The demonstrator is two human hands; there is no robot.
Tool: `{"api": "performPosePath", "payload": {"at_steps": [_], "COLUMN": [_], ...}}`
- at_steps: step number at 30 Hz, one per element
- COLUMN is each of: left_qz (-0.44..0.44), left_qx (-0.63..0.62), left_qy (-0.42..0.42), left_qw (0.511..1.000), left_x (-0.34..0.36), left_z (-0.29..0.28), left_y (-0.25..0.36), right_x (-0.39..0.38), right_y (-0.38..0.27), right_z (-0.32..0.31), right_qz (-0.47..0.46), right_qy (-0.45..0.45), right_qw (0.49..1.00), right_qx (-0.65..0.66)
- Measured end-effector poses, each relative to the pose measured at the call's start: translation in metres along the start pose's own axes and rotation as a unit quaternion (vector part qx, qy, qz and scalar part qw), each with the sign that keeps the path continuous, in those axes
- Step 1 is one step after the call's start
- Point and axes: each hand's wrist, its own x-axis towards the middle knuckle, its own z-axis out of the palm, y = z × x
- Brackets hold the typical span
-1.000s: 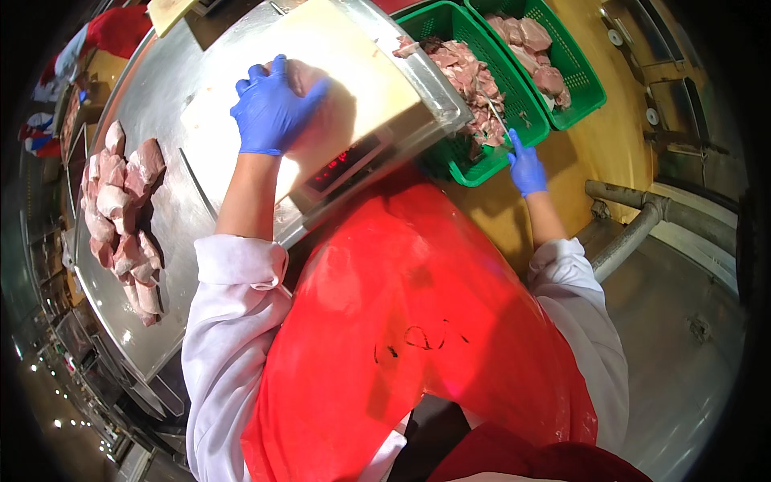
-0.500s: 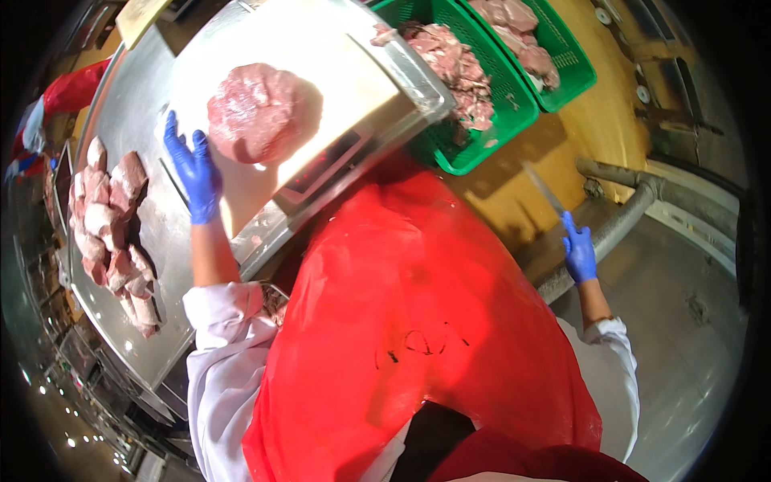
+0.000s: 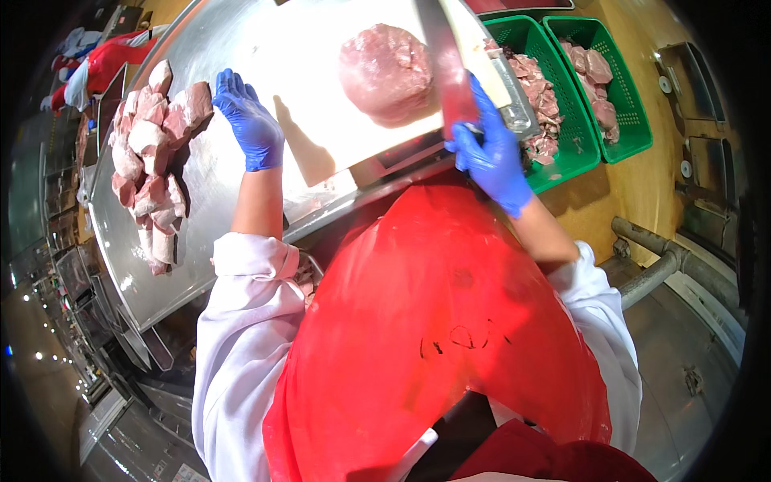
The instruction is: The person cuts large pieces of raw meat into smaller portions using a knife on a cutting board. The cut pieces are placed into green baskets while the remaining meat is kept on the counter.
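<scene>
A round slab of raw meat (image 3: 384,74) lies on a white cutting board (image 3: 297,56) on the steel worktop. My right hand (image 3: 490,153), in a blue glove, grips a broad knife (image 3: 442,56), held over the board just right of the slab, its blade pointing away from me. My left hand (image 3: 245,120), also gloved, is at the board's left side, fingers extended and slightly bent, holding nothing that I can see. It is between the slab and a pile of meat chunks (image 3: 148,165) on the steel. A scale (image 3: 401,157) shows under the board's near edge.
Two green baskets stand at the right, one with meat trimmings (image 3: 538,104), the outer (image 3: 638,136) with larger pieces, on a yellow surface (image 3: 626,193). A metal pipe (image 3: 658,269) runs at the lower right. A person in red and white (image 3: 108,64) is at the upper left.
My left hand has come off the slab and moved to the board's left. My right hand has swung the knife from the baskets, down rightward, then up over the board.
</scene>
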Motion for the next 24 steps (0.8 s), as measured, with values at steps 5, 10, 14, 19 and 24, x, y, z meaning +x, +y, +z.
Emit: {"api": "performPosePath", "payload": {"at_steps": [5, 10, 14, 19, 24], "left_qz": [0.012, 0.028, 0.061, 0.272, 0.255], "left_qx": [-0.021, -0.023, 0.015, 0.258, 0.406], "left_qy": [-0.015, 0.000, -0.018, -0.192, -0.194], "left_qw": [1.000, 0.999, 0.998, 0.907, 0.856], "left_x": [-0.011, -0.010, -0.012, -0.064, -0.074], "left_z": [-0.026, -0.049, -0.049, 0.023, 0.045], "left_y": [0.003, -0.003, -0.008, 0.007, -0.018], "right_x": [0.023, -0.021, -0.106, -0.159, -0.109], "right_y": [0.004, 0.009, 0.039, 0.019, -0.010], "right_z": [0.042, 0.036, 0.008, -0.031, -0.011], "right_qz": [-0.101, -0.072, -0.035, 0.107, 0.117], "right_qy": [-0.032, -0.046, -0.096, -0.082, 0.062], "right_qw": [0.955, 0.922, 0.903, 0.940, 0.968], "right_qx": [-0.277, -0.377, -0.418, -0.314, -0.214]}}
